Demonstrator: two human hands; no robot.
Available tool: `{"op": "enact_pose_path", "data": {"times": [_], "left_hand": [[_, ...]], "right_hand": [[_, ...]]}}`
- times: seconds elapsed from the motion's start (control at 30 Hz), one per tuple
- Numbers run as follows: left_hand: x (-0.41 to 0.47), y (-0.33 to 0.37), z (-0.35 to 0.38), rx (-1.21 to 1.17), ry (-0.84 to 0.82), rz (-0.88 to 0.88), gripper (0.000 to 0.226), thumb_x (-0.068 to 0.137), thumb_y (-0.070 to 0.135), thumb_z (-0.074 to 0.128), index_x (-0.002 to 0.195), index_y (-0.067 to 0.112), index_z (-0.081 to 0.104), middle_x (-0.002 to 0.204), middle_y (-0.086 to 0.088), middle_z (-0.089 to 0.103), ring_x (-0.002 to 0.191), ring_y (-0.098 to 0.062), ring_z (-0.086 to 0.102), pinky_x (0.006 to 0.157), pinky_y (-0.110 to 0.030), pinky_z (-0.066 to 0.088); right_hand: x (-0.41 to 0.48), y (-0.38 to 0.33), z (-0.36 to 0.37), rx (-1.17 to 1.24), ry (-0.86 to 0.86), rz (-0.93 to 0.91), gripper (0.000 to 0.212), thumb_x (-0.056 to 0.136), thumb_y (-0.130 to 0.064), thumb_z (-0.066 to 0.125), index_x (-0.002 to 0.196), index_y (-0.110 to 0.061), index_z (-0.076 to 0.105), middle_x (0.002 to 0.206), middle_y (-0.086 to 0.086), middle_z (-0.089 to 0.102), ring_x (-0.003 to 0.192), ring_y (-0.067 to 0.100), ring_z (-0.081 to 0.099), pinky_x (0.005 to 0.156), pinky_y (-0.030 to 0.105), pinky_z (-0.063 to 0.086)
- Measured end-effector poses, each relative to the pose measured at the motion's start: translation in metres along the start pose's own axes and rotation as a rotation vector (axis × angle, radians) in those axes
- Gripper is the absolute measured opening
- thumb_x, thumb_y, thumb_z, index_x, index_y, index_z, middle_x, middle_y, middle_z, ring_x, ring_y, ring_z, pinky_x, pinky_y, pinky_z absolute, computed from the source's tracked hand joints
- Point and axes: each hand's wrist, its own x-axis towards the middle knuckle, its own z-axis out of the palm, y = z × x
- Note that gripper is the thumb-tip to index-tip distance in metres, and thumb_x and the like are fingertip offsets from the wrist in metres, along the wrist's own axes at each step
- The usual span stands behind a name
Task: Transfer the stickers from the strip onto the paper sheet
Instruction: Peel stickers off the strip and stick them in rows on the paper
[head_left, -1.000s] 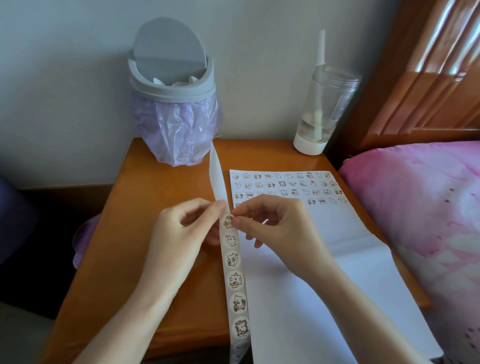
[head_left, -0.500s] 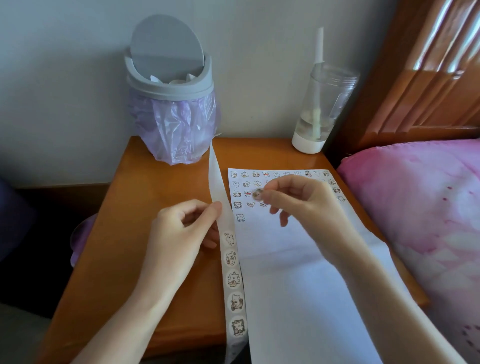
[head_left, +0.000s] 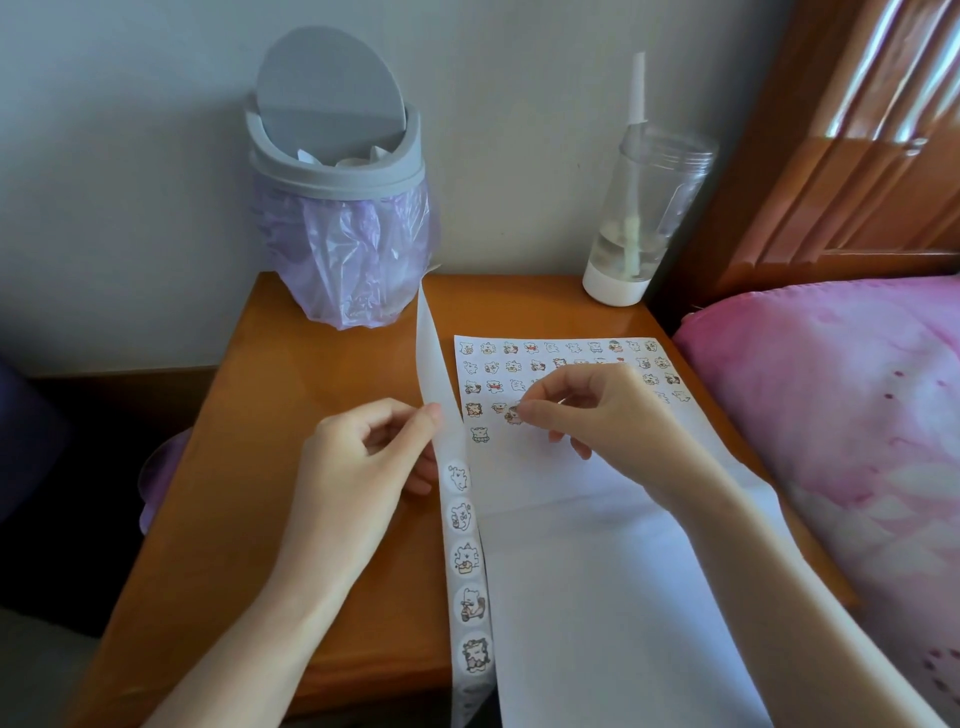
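Left hand (head_left: 353, 467) pinches the strip (head_left: 467, 561) between thumb and forefinger just above its remaining stickers, the strip running along the left edge of the sheet (head_left: 597, 571) on the table (head_left: 311, 364). Right hand (head_left: 597, 410) has its fingers curled, thumb and forefinger nipping a sticker (head_left: 511, 415). The sticker is down at the sheet, just right of two others in the fourth row.

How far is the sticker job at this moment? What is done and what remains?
Done: several rows of stickers sit across the top of the paper sheet, and the upper strip is bare. In hand: the right hand pinches one sticker at the sheet, while the left hand holds the strip. Left: at least five stickers on the strip's lower part.
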Motion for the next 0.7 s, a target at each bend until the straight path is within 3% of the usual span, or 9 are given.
{"op": "enact_pose_path", "data": {"times": [0.17,0.33,0.5,0.7], "left_hand": [[0.001,-0.001,0.0,0.008,-0.003,0.007,0.023,0.09,0.025,0.061,0.071,0.016,0.071,0.064,-0.005,0.069,0.057,-0.016,0.066,0.05,-0.016,0.051],[0.001,-0.001,0.0,0.016,0.0,0.012,0.023,0.09,0.025,0.061,0.07,0.017,0.07,0.063,-0.004,0.069,0.055,-0.014,0.065,0.05,-0.015,0.05],[0.001,0.0,0.0,0.011,0.0,0.009,0.023,0.089,0.025,0.061,0.07,0.017,0.07,0.062,-0.004,0.069,0.054,-0.012,0.063,0.05,-0.015,0.05],[0.0,0.0,0.0,0.018,0.0,0.004,0.023,0.089,0.026,0.061,0.069,0.018,0.07,0.062,-0.003,0.069,0.053,-0.01,0.063,0.049,-0.013,0.048]], "right_hand": [[0.003,0.003,0.002,0.032,-0.035,-0.003,0.005,0.081,-0.013,0.072,0.076,-0.014,0.072,0.065,-0.001,0.067,0.044,0.0,0.049,0.044,0.016,0.036],[0.006,0.004,0.005,0.013,-0.04,-0.009,0.006,0.081,-0.011,0.073,0.075,-0.014,0.071,0.062,-0.004,0.066,0.045,-0.001,0.05,0.043,0.008,0.034],[0.009,0.008,0.009,-0.014,-0.013,-0.032,0.011,0.079,-0.013,0.074,0.071,-0.02,0.071,0.067,-0.002,0.069,0.056,0.006,0.056,0.06,0.023,0.047],[0.009,0.009,0.011,-0.028,0.015,-0.038,0.013,0.079,-0.014,0.074,0.069,-0.021,0.07,0.066,-0.002,0.069,0.054,0.007,0.054,0.061,0.029,0.046]]}}
